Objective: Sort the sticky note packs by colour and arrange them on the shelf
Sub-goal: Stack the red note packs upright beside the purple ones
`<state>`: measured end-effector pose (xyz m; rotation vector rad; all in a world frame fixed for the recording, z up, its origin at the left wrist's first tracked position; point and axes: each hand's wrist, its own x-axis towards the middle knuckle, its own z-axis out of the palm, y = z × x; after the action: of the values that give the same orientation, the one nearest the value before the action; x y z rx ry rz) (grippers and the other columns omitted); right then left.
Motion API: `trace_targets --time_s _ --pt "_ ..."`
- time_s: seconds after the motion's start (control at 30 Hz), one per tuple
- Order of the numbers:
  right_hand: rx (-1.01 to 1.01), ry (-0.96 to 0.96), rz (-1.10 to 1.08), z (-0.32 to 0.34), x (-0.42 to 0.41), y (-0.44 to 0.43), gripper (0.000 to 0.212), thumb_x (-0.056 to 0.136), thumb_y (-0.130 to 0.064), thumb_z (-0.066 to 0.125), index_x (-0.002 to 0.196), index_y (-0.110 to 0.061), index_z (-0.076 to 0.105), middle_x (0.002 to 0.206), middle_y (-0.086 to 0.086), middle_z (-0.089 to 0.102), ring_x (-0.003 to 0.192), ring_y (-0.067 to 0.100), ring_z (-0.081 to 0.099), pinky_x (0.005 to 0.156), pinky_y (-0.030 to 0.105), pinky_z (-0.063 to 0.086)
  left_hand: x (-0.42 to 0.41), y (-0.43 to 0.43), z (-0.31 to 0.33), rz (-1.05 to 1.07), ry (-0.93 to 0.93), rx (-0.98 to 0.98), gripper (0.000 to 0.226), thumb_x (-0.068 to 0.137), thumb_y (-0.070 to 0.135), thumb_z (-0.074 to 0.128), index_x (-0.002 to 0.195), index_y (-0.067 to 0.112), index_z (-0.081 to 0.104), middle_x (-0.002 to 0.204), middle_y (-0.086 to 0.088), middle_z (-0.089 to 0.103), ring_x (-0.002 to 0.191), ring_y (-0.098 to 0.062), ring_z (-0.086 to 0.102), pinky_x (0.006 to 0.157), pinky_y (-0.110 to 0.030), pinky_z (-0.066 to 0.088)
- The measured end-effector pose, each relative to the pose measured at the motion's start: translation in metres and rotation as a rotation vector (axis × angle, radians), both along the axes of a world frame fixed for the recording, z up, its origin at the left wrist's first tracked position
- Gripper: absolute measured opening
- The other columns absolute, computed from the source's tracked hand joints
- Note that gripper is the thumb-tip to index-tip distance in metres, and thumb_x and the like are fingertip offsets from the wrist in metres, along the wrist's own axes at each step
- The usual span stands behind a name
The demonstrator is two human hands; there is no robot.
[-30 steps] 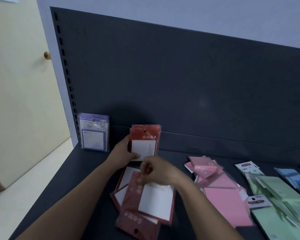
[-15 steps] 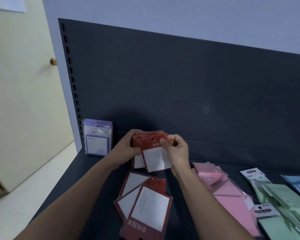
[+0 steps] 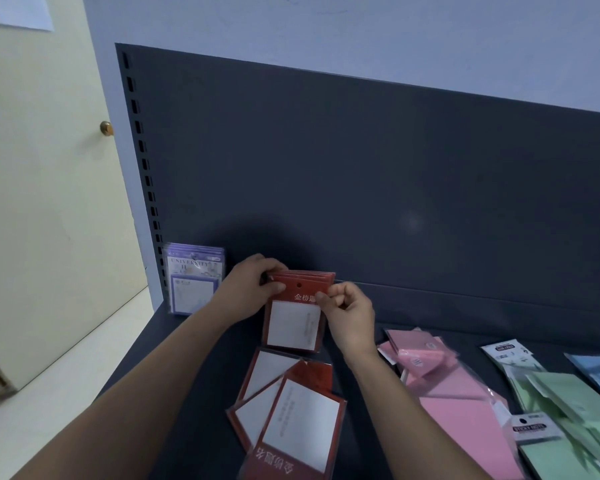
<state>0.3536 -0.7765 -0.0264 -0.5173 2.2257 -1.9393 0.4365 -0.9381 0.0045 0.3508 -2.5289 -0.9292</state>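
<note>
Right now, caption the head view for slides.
Left hand and right hand hold red sticky note packs upright on the shelf.

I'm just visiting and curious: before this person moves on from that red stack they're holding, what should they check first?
1. Grip on the upright stack of red plastic-wrapped sticky note packs: left hand holds its top corner, right hand pinches its right edge. Ok.
2. Stack stands unaided: cannot tell, both hands hold it.
3. Purple sticky note packs stand apart to its left: ok.
4. Loose red packs all shelved: not ok, several lie flat in front.
5. Pink packs and green packs arranged: not ok, loose heaps.
</note>
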Motion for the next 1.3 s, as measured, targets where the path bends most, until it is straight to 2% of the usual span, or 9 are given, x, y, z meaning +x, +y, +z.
trace_targets --time_s 0.13,0.3,0.47,0.57,0.63,0.77,0.9,1.07,1.3 --pt "0.029 0.052 0.018 0.001 0.003 0.003 0.02 0.086 -0.014 0.07 0.073 -0.019 0.056 0.068 0.004 0.062 0.074 0.026 0.069 0.073 0.047 0.058 0.0 0.0 0.003 0.001 0.015 -0.04 0.019 0.088 0.012 0.064 0.107 0.017 0.067 0.096 0.004 0.055 0.089 -0.011 0.055 0.081 -0.025 0.045" --pt "0.227 0.191 -0.059 0.004 0.01 0.007 0.033 0.077 -0.028 0.078 0.074 -0.021 0.045 0.069 0.002 0.059 0.063 0.018 0.059 0.065 0.044 0.056 0.0 0.003 0.004 0.009 0.025 -0.1 0.017 0.087 0.01 0.064 0.103 0.015 0.068 0.095 0.003 0.056 0.086 -0.011 0.054 0.079 -0.024 0.043" --pt "0.572 0.281 0.585 0.025 0.032 0.015 0.021 0.075 -0.034 0.078 0.084 -0.029 0.06 0.086 -0.007 0.061 0.08 0.009 0.059 0.073 0.03 0.054 0.001 0.004 0.005 0.021 0.032 -0.14 0.019 0.087 0.011 0.064 0.106 0.014 0.069 0.093 0.004 0.054 0.085 -0.011 0.053 0.082 -0.028 0.045" --pt "0.795 0.32 0.961 0.036 0.05 0.019 0.037 0.075 -0.033 0.079 0.107 -0.03 0.062 0.112 -0.008 0.053 0.105 0.009 0.049 0.092 0.033 0.049 0.003 0.005 0.004 0.034 0.022 -0.132 0.021 0.089 0.013 0.063 0.109 0.015 0.068 0.098 0.005 0.055 0.09 -0.01 0.053 0.083 -0.025 0.042" --pt "0.987 0.415 1.067 0.035 0.059 0.019 0.05 0.073 -0.035 0.08 0.118 -0.031 0.058 0.123 -0.005 0.044 0.116 0.014 0.038 0.099 0.038 0.045 0.003 0.006 0.004 0.041 0.014 -0.126 0.021 0.089 0.014 0.063 0.11 0.015 0.067 0.099 0.005 0.055 0.092 -0.01 0.053 0.084 -0.025 0.042" --pt "1.136 0.63 1.011 0.022 0.072 0.018 0.054 0.069 -0.037 0.082 0.117 -0.03 0.057 0.125 -0.001 0.04 0.119 0.019 0.029 0.102 0.035 0.03 0.005 0.007 0.004 0.051 0.009 -0.113 0.021 0.089 0.015 0.063 0.11 0.015 0.067 0.099 0.004 0.055 0.092 -0.01 0.053 0.083 -0.024 0.041" --pt "1.132 0.659 0.881 0.019 0.071 0.019 0.05 0.07 -0.044 0.08 0.109 -0.022 0.059 0.119 0.002 0.043 0.113 0.021 0.032 0.096 0.034 0.03 0.007 0.008 0.004 0.057 -0.006 -0.114 0.02 0.09 0.017 0.062 0.11 0.015 0.067 0.099 0.005 0.054 0.092 -0.01 0.053 0.082 -0.024 0.04" --pt "1.068 0.51 0.781 0.023 0.065 0.024 0.046 0.081 -0.037 0.073 0.119 -0.02 0.055 0.122 0.001 0.056 0.112 0.019 0.046 0.087 0.025 0.029 0.009 0.009 0.002 0.059 -0.005 -0.101 0.021 0.091 0.017 0.061 0.111 0.015 0.066 0.099 0.006 0.054 0.093 -0.01 0.054 0.081 -0.023 0.039" --pt "1.045 0.365 0.767 0.024 0.063 0.024 0.041 0.083 -0.039 0.07 0.115 -0.015 0.059 0.112 0.0 0.055 0.101 0.016 0.052 0.088 0.031 0.049 0.01 0.011 0.001 0.064 -0.019 -0.1 0.022 0.093 0.02 0.059 0.114 0.016 0.064 0.103 0.005 0.055 0.094 -0.007 0.052 0.081 -0.021 0.038"
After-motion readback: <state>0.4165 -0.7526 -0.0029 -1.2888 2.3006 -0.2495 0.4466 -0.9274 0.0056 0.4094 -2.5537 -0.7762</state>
